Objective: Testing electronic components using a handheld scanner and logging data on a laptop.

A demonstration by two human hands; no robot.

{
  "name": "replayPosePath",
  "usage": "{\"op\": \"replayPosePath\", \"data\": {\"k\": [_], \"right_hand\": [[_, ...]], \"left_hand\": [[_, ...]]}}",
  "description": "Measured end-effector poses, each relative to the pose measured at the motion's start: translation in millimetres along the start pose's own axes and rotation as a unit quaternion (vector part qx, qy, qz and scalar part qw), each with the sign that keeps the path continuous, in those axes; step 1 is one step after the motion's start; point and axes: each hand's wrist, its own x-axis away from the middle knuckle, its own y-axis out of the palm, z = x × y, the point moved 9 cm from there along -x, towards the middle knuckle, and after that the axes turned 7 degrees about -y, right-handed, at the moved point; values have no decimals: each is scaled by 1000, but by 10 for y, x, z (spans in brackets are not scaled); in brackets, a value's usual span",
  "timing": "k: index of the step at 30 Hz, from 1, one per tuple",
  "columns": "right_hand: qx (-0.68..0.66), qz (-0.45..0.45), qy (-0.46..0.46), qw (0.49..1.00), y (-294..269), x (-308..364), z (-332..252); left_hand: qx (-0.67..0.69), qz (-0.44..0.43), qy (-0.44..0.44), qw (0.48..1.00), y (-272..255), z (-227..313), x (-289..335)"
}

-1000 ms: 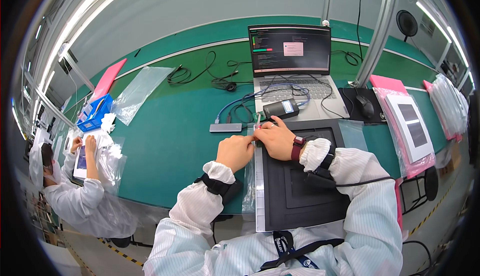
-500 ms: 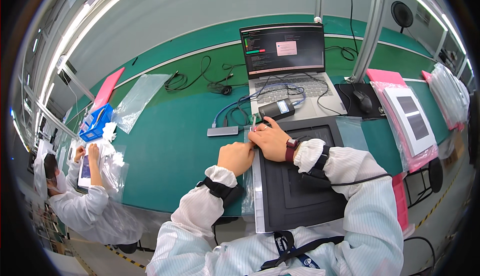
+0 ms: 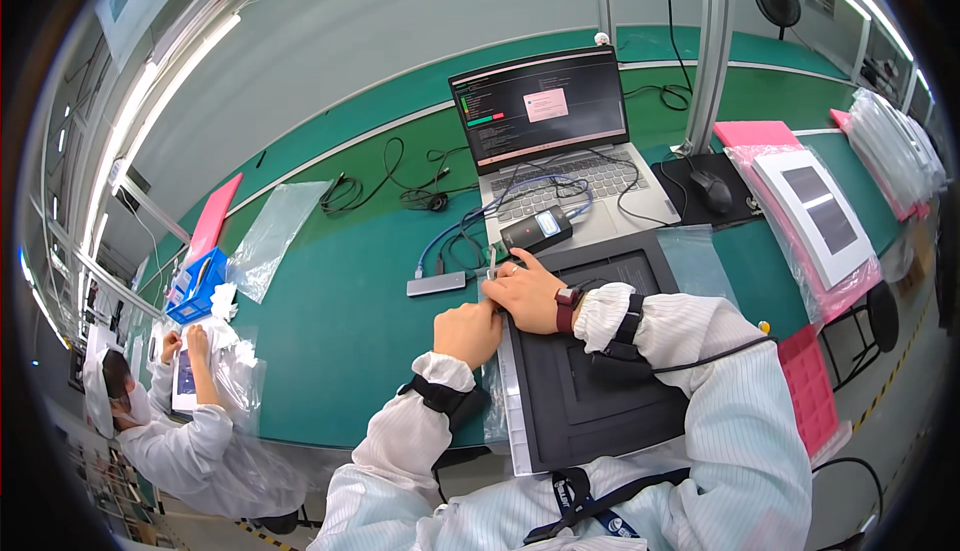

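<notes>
My right hand [image 3: 527, 296] is closed at the upper left corner of a black foam-lined tray [image 3: 590, 391], its fingertips pinched around something small. A thin light-coloured piece [image 3: 492, 261], perhaps a connector or cable end, sticks up beside those fingertips. Against it my left hand [image 3: 468, 333] is curled, its fingertips meeting the right ones; what it grips is hidden. Beyond the fingers lies a black adapter box [image 3: 522, 238] with a small label, partly over the laptop [image 3: 545, 101]. A grey hub [image 3: 436, 284] with a blue cable rests to the left.
Loose black cables [image 3: 425, 198] lie behind the hub. A mouse [image 3: 712, 191] sits on a black pad at right, near a white framed panel [image 3: 820, 213] on pink foam. Far left, a co-worker [image 3: 190, 441] handles a panel beside a blue bin [image 3: 197, 289].
The view has shifted slightly, so the bench and laptop appear moved left. Both hands stay together at the tray's corner, with little visible change in their grip.
</notes>
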Motion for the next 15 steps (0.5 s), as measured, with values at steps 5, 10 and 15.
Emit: {"op": "replayPosePath", "data": {"k": [5, 10, 15], "right_hand": [[2, -4, 0, 1000, 14, -4, 5], [9, 4, -6, 1000, 4, -16, -12], [27, -22, -5, 999, -38, -28, 8]], "left_hand": [[-9, -11, -7, 1000, 24, -11, -10], [-4, -10, -11, 1000, 14, -30, -9], [13, -7, 0, 1000, -17, -37, 4]]}}
